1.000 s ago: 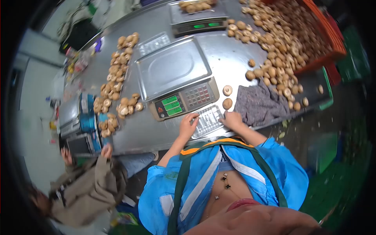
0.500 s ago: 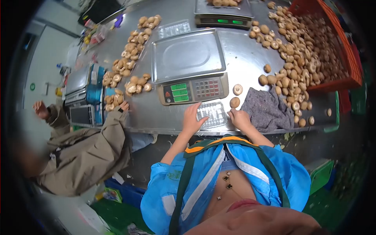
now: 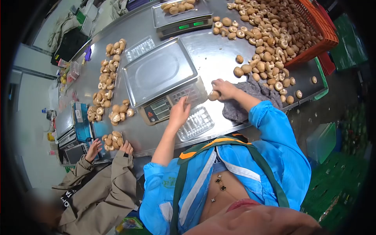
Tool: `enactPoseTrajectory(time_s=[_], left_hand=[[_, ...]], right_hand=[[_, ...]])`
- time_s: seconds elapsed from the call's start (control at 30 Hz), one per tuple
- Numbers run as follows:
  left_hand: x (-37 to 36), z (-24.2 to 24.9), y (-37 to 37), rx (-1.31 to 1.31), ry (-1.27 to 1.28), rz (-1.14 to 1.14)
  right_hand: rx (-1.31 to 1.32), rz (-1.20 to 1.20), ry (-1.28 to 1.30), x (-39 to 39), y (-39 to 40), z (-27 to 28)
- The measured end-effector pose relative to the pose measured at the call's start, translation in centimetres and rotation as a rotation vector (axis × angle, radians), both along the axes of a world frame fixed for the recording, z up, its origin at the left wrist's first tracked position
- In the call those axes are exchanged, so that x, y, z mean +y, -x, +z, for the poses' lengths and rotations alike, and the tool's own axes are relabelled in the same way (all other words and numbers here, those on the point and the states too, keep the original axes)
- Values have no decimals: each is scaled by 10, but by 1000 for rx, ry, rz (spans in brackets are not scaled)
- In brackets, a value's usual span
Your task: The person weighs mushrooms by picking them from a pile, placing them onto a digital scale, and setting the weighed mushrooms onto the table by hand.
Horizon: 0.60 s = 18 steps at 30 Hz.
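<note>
My right hand is closed on a brown mushroom, just right of the scale. My left hand hovers at the near edge of the scale's keypad, thumb and fingers a little apart, with nothing visible in them. Below it, a clear plastic tray lies by the table's front edge and holds no mushrooms. The digital scale has a bare metal pan and sits at a slant. A grey cloth lies under and beside my right forearm.
Loose mushrooms spill from an orange crate at the right. Packed mushrooms form a row on the left. A second scale stands behind. Across to the left, a co-worker's hands flank a mushroom pack.
My view has turned. My left hand has left the tray's edge and moved up toward the keypad. My right hand has taken up a mushroom. The co-worker's hands have come to a pack.
</note>
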<state>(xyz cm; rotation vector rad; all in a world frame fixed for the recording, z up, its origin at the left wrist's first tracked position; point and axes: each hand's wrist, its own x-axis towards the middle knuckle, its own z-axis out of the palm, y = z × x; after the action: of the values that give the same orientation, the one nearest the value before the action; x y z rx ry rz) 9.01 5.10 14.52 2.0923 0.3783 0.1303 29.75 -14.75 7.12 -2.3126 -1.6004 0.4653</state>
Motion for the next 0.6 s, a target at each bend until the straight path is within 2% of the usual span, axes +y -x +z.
enactPoseTrajectory(time_s=[0.03,0.1,0.17,0.2,0.23,0.3,0.37,0.4,0.47,0.5,0.57,0.6], left_hand=[[-9,11,-14,13,-234,-28],[-26,25,-47,-58,-260,-28],[-45,39,-90,11,-502,-42],[-52,32,-117,34,-547,-44],[-57,21,-144,56,-593,-49],[-64,2,-196,110,-625,-66],[-69,-21,-237,153,-657,-78],[-70,-38,-255,204,-592,-15],[-84,-75,-286,251,-518,50],[-97,-93,-300,143,-400,21],[-127,-132,-331,-19,-175,-65],[-155,-105,-338,131,230,-21]], right_hand=[[66,-23,-111,-6,-7,-1],[37,-116,-263,-20,-28,-9],[-32,-307,-120,-34,-55,1],[-41,-431,-107,-45,-67,12],[-275,-467,-178,-60,-77,8],[-380,-558,-197,-83,-88,25],[-358,-770,-280,-111,-101,21],[-127,-844,-403,-129,-107,43],[-390,-976,-446,-181,-126,20],[-412,-1039,-447,-197,-127,31],[-386,-1114,-405,-228,-135,19],[-299,-1114,-450,-237,-141,9]])
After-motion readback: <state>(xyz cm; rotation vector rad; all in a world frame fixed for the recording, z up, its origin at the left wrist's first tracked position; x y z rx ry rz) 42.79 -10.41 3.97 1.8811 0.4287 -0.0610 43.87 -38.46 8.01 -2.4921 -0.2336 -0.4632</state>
